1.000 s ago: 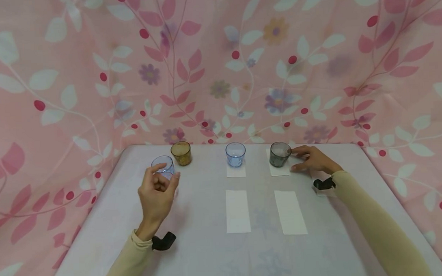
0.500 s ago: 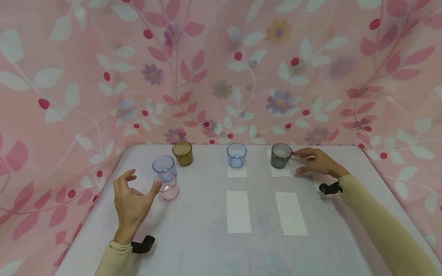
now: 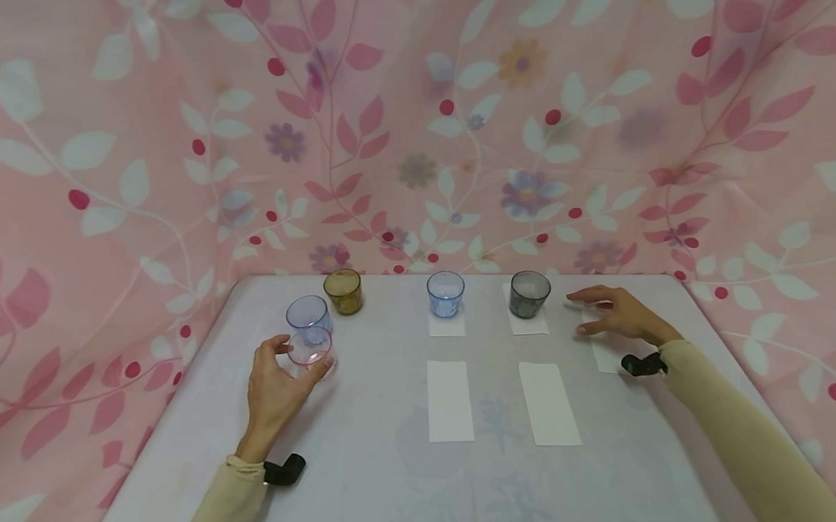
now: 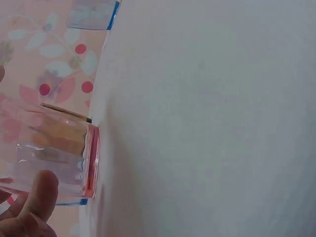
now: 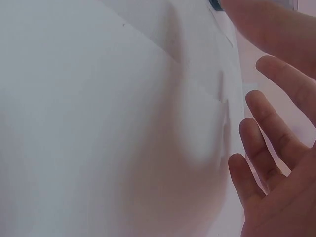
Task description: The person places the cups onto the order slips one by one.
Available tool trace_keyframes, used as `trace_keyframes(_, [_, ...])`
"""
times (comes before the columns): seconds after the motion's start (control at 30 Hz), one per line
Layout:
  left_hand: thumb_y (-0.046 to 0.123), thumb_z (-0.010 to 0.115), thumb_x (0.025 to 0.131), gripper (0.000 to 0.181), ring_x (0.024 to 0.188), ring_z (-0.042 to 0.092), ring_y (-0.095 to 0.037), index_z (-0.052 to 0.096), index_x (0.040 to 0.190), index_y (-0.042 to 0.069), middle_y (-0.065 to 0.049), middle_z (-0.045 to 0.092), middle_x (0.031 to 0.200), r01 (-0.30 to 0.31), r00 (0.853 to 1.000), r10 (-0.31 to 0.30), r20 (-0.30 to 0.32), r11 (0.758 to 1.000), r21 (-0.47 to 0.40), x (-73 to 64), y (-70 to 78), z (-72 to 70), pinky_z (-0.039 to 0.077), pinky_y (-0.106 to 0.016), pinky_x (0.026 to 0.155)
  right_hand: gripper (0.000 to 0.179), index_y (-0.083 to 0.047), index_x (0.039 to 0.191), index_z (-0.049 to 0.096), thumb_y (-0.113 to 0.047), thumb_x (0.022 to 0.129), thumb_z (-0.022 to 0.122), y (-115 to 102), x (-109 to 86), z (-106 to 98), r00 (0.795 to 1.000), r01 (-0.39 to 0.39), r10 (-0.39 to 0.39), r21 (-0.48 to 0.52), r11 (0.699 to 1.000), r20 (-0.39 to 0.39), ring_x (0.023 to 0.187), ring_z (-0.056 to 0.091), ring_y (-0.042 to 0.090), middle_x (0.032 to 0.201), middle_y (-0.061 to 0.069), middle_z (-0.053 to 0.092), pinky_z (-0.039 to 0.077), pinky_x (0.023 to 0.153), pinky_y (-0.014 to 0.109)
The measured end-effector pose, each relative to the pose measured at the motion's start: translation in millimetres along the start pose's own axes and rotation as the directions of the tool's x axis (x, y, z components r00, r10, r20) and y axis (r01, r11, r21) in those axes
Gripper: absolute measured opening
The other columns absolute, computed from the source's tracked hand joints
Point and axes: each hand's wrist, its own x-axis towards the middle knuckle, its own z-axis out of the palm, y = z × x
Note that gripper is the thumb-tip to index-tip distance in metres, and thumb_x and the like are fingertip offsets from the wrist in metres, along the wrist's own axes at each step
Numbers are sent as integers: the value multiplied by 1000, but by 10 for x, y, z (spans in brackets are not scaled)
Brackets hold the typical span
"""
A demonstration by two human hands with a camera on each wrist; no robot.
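Observation:
My left hand (image 3: pixel 274 396) is round a clear pink glass (image 3: pixel 310 349) at the left of the table, thumb on its near right side and fingers at its left. In the left wrist view the thumb lies against the pink glass (image 4: pixel 59 153). Just behind it stands a blue glass (image 3: pixel 308 315), partly overlapped, and further back an amber glass (image 3: pixel 344 292). My right hand (image 3: pixel 623 315) hovers with loosely spread fingers, right of a grey glass (image 3: pixel 529 295) and apart from it. The right wrist view shows that hand (image 5: pixel 281 148) holding nothing.
Another blue glass (image 3: pixel 446 295) and the grey glass stand on white paper strips at the back. Two more paper strips (image 3: pixel 450 402) (image 3: pixel 550 404) lie nearer the front. A further strip (image 3: pixel 604 356) is partly under the right hand. A floral curtain (image 3: pixel 414 138) hangs behind the table.
My left hand first drew back left from the glasses, then came in round the pink glass. My right hand has moved rightward, away from the grey glass.

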Motion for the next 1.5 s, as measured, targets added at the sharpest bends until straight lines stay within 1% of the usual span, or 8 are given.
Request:
trace_keyframes(0.23, [33,97,74,81,95,65,-43,57,134,-5,-24,65,112,-34,999,34,-42,999,17,-1,-15,52,44,-47,73,75,-9,150,59,-33,86,90,76,-93,-59,1000,-7,7,5,1000,-6,145,47,45,158,18,54,32,120,67])
trace_keyframes(0.5, [33,96,74,79,102,65,-41,59,133,-6,-24,66,117,-21,1000,21,5,999,24,-7,-22,62,45,-49,79,74,-15,152,58,-35,88,89,162,-314,-153,1000,-13,13,-22,1000,-19,148,45,42,159,14,53,38,120,51])
trace_keyframes(0.73, [32,98,73,77,92,65,-36,61,130,-5,-22,68,115,-44,999,44,-12,999,23,-10,-21,62,42,-39,72,73,-13,151,60,-30,87,90,294,-542,-246,999,22,-24,-29,999,-44,136,44,-12,156,13,57,38,103,3])
trace_keyframes(0.83, [32,99,72,76,80,60,-28,63,128,-5,-20,69,112,-53,998,54,-22,998,25,-10,-27,64,40,-34,67,72,-13,150,61,-29,86,90,353,-632,-276,998,28,-30,-44,999,-59,128,37,-24,156,15,56,37,100,1])
trace_keyframes(1.13, [29,99,71,73,67,48,-4,65,126,-3,-16,70,107,-64,997,65,-46,998,13,-11,-43,56,40,-27,65,74,-15,149,63,-35,84,92,484,-792,-296,997,-5,-5,-128,992,-74,125,31,-27,157,19,53,39,94,3])
trace_keyframes(1.23, [29,99,71,73,65,49,-2,65,126,-4,-16,70,107,-70,996,70,-45,997,9,-9,-49,50,40,-24,64,75,-15,148,64,-35,82,93,505,-788,-268,997,-1,-11,-137,991,-83,130,36,-18,157,19,54,41,94,7])
trace_keyframes(1.4, [28,100,71,74,64,49,-1,65,127,-4,-17,69,108,-77,996,76,-37,997,-7,-4,-53,60,39,-21,63,75,-12,150,62,-30,83,92,504,-770,-230,998,16,-24,-130,991,-60,143,42,32,158,22,49,43,98,28])
trace_keyframes(1.5, [29,100,71,74,63,49,-1,65,127,-4,-17,69,108,-73,997,73,-27,997,-7,-3,-55,72,40,-22,62,74,-10,149,62,-26,83,93,517,-761,-212,997,34,-41,-118,992,-58,140,40,43,157,22,48,40,98,24])
